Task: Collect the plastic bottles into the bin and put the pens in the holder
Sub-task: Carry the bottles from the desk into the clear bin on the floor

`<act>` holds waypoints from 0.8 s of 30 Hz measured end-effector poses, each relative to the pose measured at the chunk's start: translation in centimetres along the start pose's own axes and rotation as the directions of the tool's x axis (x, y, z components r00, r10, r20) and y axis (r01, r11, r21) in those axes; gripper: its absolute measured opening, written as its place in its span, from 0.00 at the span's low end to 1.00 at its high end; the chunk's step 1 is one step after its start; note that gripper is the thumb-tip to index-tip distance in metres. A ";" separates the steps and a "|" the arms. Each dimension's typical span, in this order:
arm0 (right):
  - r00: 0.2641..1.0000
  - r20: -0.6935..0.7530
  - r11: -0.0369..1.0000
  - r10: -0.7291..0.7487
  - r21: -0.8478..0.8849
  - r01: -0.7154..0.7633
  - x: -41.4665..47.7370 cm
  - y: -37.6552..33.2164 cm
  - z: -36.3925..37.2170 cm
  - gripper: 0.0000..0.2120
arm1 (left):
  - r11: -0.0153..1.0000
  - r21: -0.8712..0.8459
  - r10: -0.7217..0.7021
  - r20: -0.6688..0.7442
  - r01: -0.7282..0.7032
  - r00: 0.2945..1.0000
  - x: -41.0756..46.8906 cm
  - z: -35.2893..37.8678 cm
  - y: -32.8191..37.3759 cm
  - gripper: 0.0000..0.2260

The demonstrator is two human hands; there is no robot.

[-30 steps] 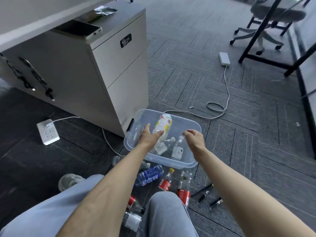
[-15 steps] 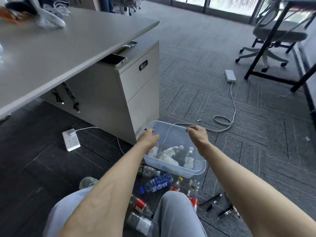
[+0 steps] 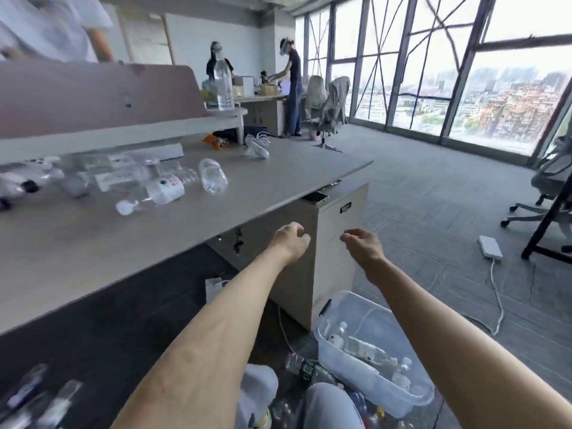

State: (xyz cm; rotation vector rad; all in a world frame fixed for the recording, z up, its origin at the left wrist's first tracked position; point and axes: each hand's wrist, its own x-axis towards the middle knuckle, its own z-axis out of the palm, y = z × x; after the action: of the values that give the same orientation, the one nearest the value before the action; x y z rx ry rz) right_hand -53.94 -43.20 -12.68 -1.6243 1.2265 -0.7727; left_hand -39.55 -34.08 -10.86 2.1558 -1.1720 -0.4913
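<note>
Big glass-walled office, head view. Clear bin (image 3: 349,370) sits on the floor right beside the drawer unit (image 3: 334,274), with a few binned bottles (image 3: 365,351) inside. Loose bottles (image 3: 213,175) lie on their sides on the worktop (image 3: 278,181), forward-left of both hands. Left hand (image 3: 289,239) and right hand (image 3: 362,243) hang above the bin, fingers loosely curled, holding nothing. Guessing the worktop lot comes next. Pens aren't in shot.
</note>
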 end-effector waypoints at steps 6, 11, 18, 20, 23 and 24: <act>0.960 0.163 0.972 -0.230 -0.013 0.235 -5.7 -8.8 7.3 0.14 | 1.000 0.025 -0.012 -0.268 0.019 0.963 -5.7 -11.8 -3.3 0.15; 0.885 0.317 0.931 -0.340 -0.020 0.365 -11.1 -15.8 14.2 0.17 | 0.994 0.022 -0.084 -0.435 0.104 0.896 -12.1 -20.5 -8.6 0.13; 0.717 0.504 0.833 -0.482 0.010 0.553 -16.9 -22.0 23.7 0.15 | 0.967 -0.048 -0.227 -0.604 0.250 0.764 -18.5 -29.7 -16.0 0.13; 0.673 0.547 0.810 -0.498 0.017 0.586 -17.5 -22.8 25.9 0.17 | 0.959 -0.052 -0.248 -0.630 0.279 0.736 -19.4 -31.1 -17.9 0.13; 0.640 0.581 0.777 -0.503 -0.021 0.629 -17.2 -23.8 28.7 0.19 | 0.947 -0.060 -0.275 -0.654 0.314 0.705 -19.7 -32.8 -20.4 0.13; 0.631 0.594 0.770 -0.499 -0.031 0.637 -16.9 -24.0 29.5 0.20 | 0.946 -0.066 -0.280 -0.659 0.318 0.698 -19.5 -33.2 -21.1 0.13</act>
State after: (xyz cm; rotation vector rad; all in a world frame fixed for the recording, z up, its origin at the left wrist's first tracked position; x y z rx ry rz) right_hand -24.31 -16.54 -0.59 -2.2894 0.3593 -0.4533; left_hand -17.72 2.50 -0.39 2.2821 -0.4328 0.1978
